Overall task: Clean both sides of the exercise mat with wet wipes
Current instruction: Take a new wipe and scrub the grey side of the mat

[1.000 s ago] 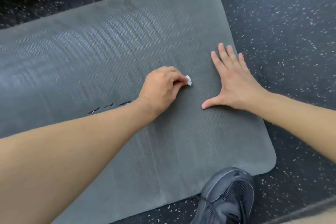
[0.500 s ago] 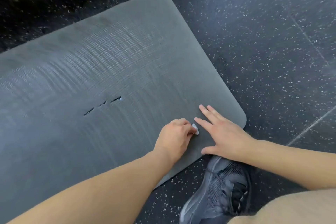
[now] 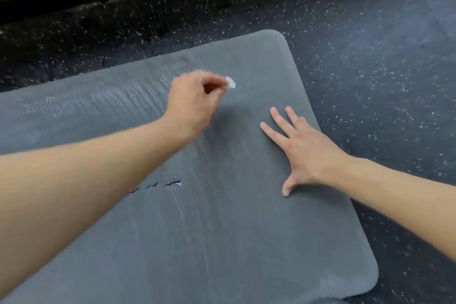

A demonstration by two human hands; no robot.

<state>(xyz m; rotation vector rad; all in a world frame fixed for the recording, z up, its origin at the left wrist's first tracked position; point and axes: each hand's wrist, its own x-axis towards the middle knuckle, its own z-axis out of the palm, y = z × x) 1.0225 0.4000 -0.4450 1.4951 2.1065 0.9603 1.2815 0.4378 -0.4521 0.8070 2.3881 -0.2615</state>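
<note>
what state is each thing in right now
mat: unrolled flat on the floor, with three small slits
wipe: small white scrap, pinched at the fingertips
left hand: fingers curled, pinching the wipe, blurred
right hand: fingers straight and spread, flat on the mat
floor: dark, speckled

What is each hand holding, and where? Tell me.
Left hand pinches a wipe in its fingertips, one end showing. Right hand holds nothing; flat on mat.

Gym: speckled rubber floor (image 3: 357, 32) under grey exercise mat (image 3: 246, 229).
</note>
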